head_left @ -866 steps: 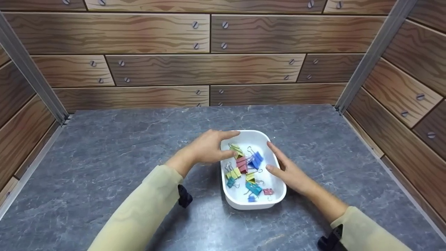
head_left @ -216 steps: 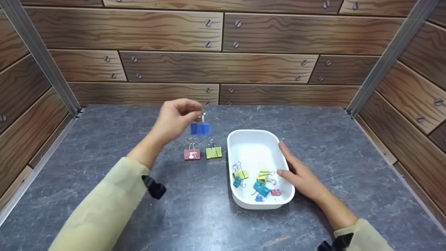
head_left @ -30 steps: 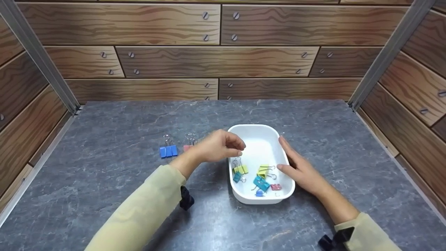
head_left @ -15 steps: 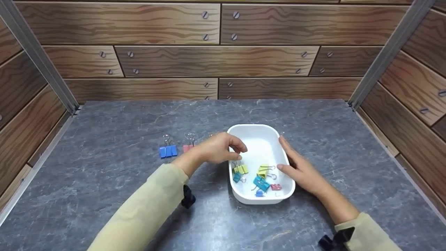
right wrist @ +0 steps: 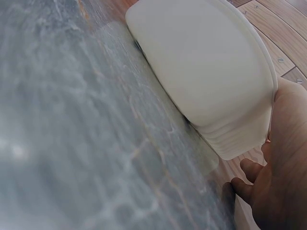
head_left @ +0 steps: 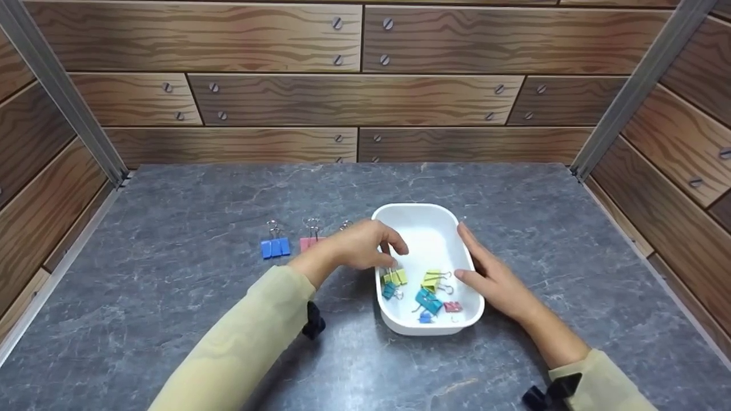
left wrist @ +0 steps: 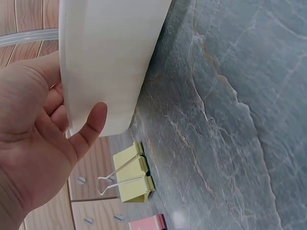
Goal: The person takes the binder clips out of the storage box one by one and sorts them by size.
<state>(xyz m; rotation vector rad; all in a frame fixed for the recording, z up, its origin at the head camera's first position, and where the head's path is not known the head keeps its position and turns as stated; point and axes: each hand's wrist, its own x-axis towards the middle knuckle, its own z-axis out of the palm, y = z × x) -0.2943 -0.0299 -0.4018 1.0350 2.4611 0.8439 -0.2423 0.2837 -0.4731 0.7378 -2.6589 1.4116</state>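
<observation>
My left hand (head_left: 365, 245) reaches over the left rim of a white plastic box (head_left: 417, 328). Its thumb and index finger, a little apart, hover by the wire handles of a yellow-green binder clip (head_left: 395, 278); contact is hard to tell. In the left wrist view, one finger lies outside the box wall (left wrist: 105, 57). My right hand (head_left: 494, 285) holds the box's right wall, thumb over the rim. Inside lie a small teal clip (head_left: 389, 290), a yellow clip (head_left: 431, 279), a larger teal clip (head_left: 428, 301), a small pink clip (head_left: 452, 306) and a small blue clip (head_left: 425, 317).
Left of the box, a blue binder clip (head_left: 276, 248) and a pink clip (head_left: 310, 244) stand in a row on the grey marbled table (head_left: 188, 228). A large yellow-green clip (left wrist: 132, 172) stands nearest the box, mostly hidden by my left hand in the head view. Wood-patterned walls (head_left: 274, 103) surround the table.
Earlier the blue clip was carried out of the box; it now stands left of the pink one. Over the last second my left hand has shifted slightly right and down. The right hand stays put.
</observation>
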